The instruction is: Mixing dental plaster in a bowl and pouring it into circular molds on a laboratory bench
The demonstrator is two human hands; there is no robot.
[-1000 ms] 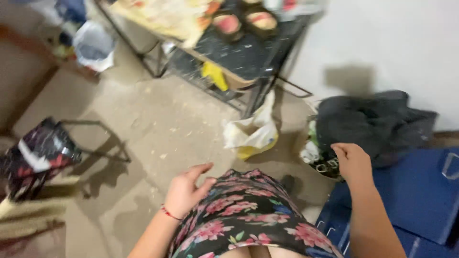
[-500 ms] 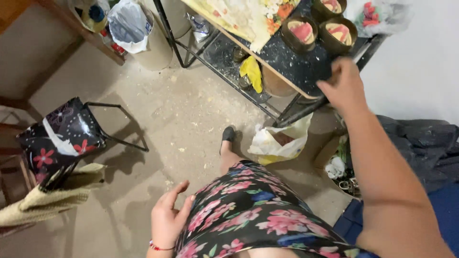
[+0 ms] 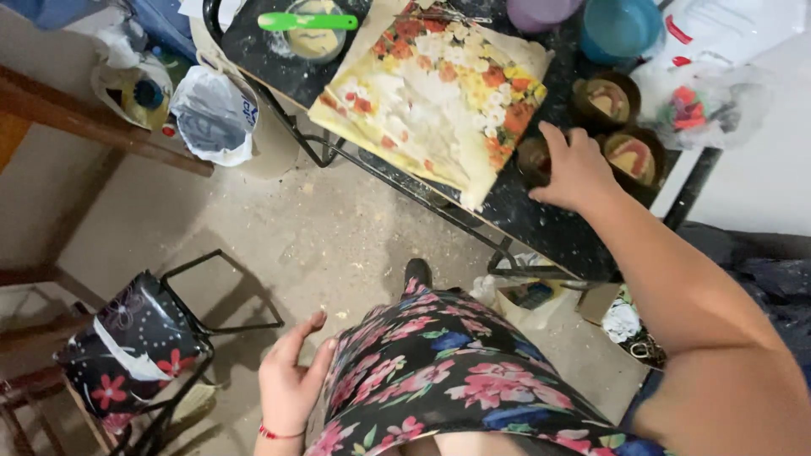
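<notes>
My right hand rests on a small dark round bowl on the black speckled table, fingers curled over its rim. Two more dark bowls with pink and yellow contents sit just right of it. A floral cloth lies on the table to the left of that hand. My left hand hangs open beside my floral dress, holding nothing, with a red band at the wrist.
A pot with a green spatula sits at the table's far left. A teal bowl and plastic bags lie at the far right. A floral stool stands lower left, a bagged bin upper left, and bags under the table.
The view has swung up over the table. My right arm has reached from the floor bags to the table and now lies on the small bowl. My left hand dropped beside my dress.
</notes>
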